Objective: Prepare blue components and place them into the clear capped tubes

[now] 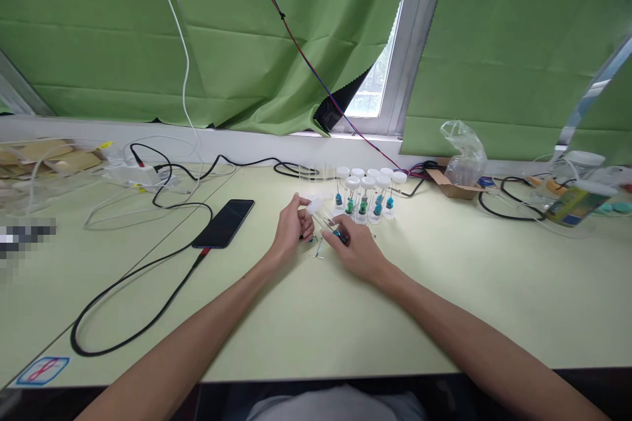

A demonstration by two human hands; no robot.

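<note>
Between my hands a clear vial (324, 216) lies tilted, its white cap (315, 205) pointing up and left. My left hand (290, 225) has its thumb and finger at the capped end, with the other fingers curled. The lower part of the vial, where something blue (340, 235) shows, is gripped by my right hand (356, 247). Just below the hands, a small T-shaped metal piece (318, 250) lies on the table; a dark and blue bit beside my left fingers is too small to name. Behind stand several capped vials (367, 194) with blue or green pieces inside.
A black phone (224, 223) with a black cable (143, 332) lies left. A white power strip (135, 174) sits back left. Back right are a cardboard box (451, 185) with a plastic bag (464, 151), and a yellow-green container (577, 204). Green curtains (296, 46) hang behind.
</note>
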